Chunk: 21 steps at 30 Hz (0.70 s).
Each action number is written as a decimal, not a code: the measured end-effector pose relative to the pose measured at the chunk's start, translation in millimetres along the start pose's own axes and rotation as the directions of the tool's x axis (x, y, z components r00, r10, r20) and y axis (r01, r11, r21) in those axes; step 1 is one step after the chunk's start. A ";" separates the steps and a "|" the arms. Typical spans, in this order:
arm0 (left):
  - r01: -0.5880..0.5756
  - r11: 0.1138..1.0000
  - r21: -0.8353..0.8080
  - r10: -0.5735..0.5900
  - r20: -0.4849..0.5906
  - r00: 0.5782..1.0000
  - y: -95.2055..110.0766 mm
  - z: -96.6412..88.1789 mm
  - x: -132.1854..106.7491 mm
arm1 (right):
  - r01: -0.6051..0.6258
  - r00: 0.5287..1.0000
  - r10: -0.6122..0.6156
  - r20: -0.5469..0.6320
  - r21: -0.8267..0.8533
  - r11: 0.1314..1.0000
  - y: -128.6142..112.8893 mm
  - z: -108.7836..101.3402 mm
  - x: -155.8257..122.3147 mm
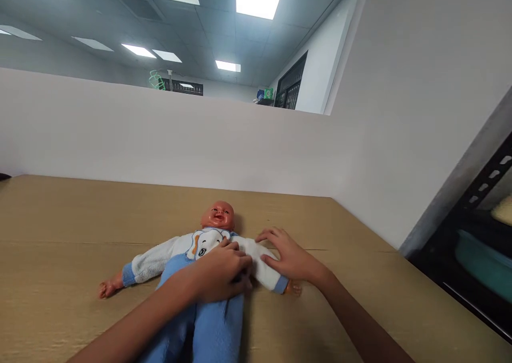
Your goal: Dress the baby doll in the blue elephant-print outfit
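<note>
A baby doll (218, 215) lies on its back, its arms spread and its head toward the wall. It wears a white and blue fleece romper (218, 325) with an animal face on the chest. My left hand (226, 269) is closed at the side of the doll's torso, fingers curled against the cloth; its fingertips are partly hidden. Over the doll's white sleeve (264, 269), on the right of the picture, rests my right hand (286, 253), thumb and fingers apart. The doll's small hand (294, 288) sticks out of the blue cuff below it. The doll's feet are out of view.
Brown cardboard-like sheeting covers the table (60, 245), with a seam running across it. A low white partition (168, 144) stands behind, and a white wall (400, 112) rises on the right. Beside that wall is a black shelf rack (460, 240) with a teal bin (486, 264).
</note>
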<state>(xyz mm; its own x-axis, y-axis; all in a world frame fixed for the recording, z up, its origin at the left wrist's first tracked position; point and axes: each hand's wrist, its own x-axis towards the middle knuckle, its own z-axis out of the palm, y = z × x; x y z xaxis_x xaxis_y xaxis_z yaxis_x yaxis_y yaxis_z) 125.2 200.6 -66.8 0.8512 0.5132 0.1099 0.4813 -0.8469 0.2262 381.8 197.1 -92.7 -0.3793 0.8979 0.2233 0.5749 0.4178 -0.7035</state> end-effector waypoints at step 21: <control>0.139 0.987 -0.081 -0.158 -0.310 0.938 -15.9 12.5 10.5 | -0.134 0.991 0.134 -0.027 -0.385 0.913 3.7 6.1 -12.4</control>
<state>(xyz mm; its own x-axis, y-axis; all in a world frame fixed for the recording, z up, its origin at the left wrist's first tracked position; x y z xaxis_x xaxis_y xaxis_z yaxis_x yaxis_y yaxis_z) 129.1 217.7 -81.3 0.6574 0.6579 0.3674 0.5765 -0.7531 0.3170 384.1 186.7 -102.2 -0.2793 0.9492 0.1449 0.8551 0.3145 -0.4122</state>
